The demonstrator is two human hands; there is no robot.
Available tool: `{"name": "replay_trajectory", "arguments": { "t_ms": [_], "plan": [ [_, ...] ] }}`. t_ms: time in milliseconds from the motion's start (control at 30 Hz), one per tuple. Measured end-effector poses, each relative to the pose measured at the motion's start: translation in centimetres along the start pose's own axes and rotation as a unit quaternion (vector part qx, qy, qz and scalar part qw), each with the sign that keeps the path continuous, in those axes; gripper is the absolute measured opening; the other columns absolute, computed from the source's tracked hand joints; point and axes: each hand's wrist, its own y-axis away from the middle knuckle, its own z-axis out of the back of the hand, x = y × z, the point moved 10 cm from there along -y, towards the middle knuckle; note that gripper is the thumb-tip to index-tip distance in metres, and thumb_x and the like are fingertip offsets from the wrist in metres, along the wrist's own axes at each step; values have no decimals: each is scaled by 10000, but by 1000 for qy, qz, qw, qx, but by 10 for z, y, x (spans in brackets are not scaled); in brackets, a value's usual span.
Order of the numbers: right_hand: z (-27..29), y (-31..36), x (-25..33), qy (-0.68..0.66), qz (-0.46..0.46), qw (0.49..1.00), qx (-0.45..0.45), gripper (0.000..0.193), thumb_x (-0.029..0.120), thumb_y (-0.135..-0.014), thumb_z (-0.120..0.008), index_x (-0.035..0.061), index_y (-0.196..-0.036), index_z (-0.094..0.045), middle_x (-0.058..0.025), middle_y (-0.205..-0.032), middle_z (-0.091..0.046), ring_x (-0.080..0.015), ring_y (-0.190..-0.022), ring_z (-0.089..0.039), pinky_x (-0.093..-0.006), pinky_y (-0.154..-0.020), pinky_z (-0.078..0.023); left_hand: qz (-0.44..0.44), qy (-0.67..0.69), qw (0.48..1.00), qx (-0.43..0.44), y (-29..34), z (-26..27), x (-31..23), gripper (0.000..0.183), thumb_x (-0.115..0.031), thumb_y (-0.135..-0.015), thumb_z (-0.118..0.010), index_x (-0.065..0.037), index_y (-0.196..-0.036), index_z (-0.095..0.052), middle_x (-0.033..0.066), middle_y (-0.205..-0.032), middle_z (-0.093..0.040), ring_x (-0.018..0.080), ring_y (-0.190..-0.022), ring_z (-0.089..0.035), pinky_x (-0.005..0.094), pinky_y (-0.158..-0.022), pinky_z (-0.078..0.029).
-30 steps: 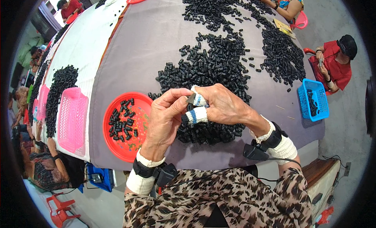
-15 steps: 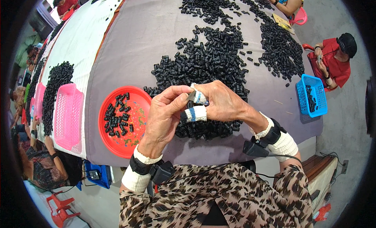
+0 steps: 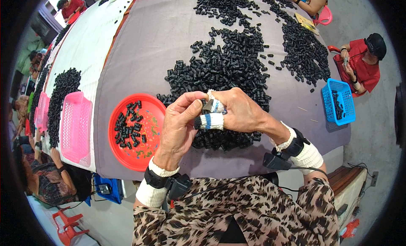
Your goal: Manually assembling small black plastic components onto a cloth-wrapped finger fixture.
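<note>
Over the near edge of a heap of small black cylindrical parts (image 3: pixel 228 64), my two hands meet. My left hand (image 3: pixel 179 125) is closed, thumb and forefinger pinched at a small dark grey piece (image 3: pixel 207 105). My right hand (image 3: pixel 241 110) is curled against it from the other side. White cloth finger covers (image 3: pixel 211 121) with blue stripes wrap the right fingers. What the right hand grips is hidden by them. Left of my left hand, a red round tray (image 3: pixel 158 104) holds several black parts and coloured scraps.
Pink baskets (image 3: pixel 76 127) stand at the left beside another pile of black parts (image 3: pixel 61 98). A blue basket (image 3: pixel 338 103) sits at the right edge, near a person in red (image 3: pixel 361 64) handling something. Two thin sticks (image 3: pixel 303 109) lie on the grey cloth (image 3: pixel 139 64). Other people work around the table.
Both hands keep almost the same place and grip. The left wrist has shifted slightly to the right, and the whole view has moved a little.
</note>
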Motion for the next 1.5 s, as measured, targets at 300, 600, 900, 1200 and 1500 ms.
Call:
{"name": "replay_trajectory", "arguments": {
  "t_ms": [300,600,900,1200,1500],
  "plan": [
    [6,-1,0,-18,-4,1000,-15,361,286,-666,-733,6,-747,-521,-69,-619,-535,-161,-534,-496,-314,-508,-395,2,11,1000,15,1,0,4,179,-117,-855,-582,-25,-1008,-586,51,-921,-624,109,-805,-593,253,-727,-497],
    [2,-2,-1,-18,-12,1000,7,222,150,-630,-630,-21,-721,-523,-166,-628,-569,-302,-566,-568,-376,-543,-431,6,-19,1000,18,1,2,5,174,-109,-848,-589,-22,-999,-590,48,-925,-624,108,-821,-591,249,-745,-488],
    [-6,0,-6,-11,-13,1000,20,223,159,-649,-629,-19,-690,-500,-167,-604,-560,-311,-547,-560,-383,-517,-421,-6,-48,999,-3,3,6,2,170,-105,-843,-597,-16,-989,-589,31,-910,-610,92,-815,-572,222,-736,-461],
    [4,-1,3,-23,-2,1000,-9,349,263,-650,-709,-19,-688,-507,-146,-593,-559,-265,-534,-567,-363,-515,-427,-3,-37,999,-1,4,4,1,141,-95,-843,-590,-15,-959,-585,46,-910,-615,102,-816,-580,240,-739,-475],
    [-4,-2,2,-23,2,1000,20,303,223,-665,-675,-31,-691,-513,-171,-616,-572,-298,-551,-574,-376,-524,-431,-15,-61,998,1,6,2,-3,135,-93,-843,-590,-16,-954,-590,48,-903,-618,105,-823,-585,237,-745,-470]
  ]
}}
